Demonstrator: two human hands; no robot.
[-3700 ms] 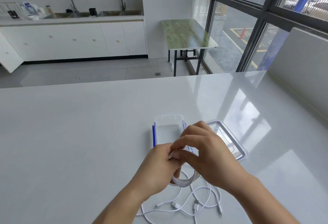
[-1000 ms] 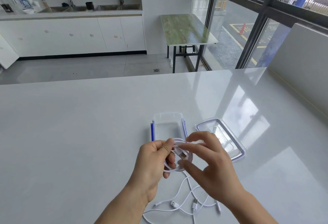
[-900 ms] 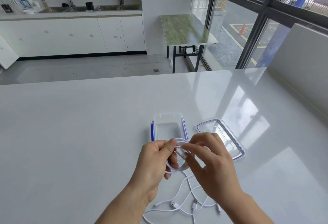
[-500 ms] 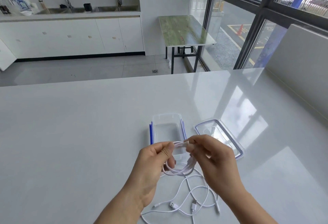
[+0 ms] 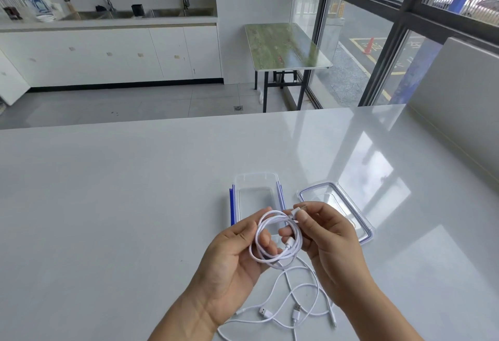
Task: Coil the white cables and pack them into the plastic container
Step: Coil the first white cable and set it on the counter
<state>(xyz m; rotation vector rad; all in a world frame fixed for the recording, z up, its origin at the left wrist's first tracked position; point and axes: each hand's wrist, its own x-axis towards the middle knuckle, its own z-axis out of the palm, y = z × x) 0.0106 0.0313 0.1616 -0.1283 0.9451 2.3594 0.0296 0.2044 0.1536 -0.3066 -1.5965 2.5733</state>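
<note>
Head view, one item in hand. Coil [image 5: 275, 238]: a white cable wound into several round loops, held up off the table [image 5: 108, 205] just short of the container's near end. Left hand [image 5: 232, 257]: thumb and fingers curled round the coil's left side, holding the loops together. Right hand [image 5: 326, 246]: thumb and forefinger pinch the plug [image 5: 297, 209] at the coil's upper right, with the other fingers curled by the right side of the loops. Container [image 5: 256, 177]: clear plastic with blue side clips, open, upright, nothing seen inside. Lid [image 5: 361, 221]: clear with a blue rim, lying just beside the container on its right. Loose cables [image 5: 294, 303]: white, tangled on the table below the hands, several plugs showing; their number cannot be told. Step in hand, by judgement: finishing the first coil, with only the free end left to secure. Next move likely calls for passing the plug round or through the loops so that they hold, then lowering the coil into the container. The box looks narrow, so the loops may need squeezing to an oval. The left grip should not slacken first, or the coil may spring open.
</note>
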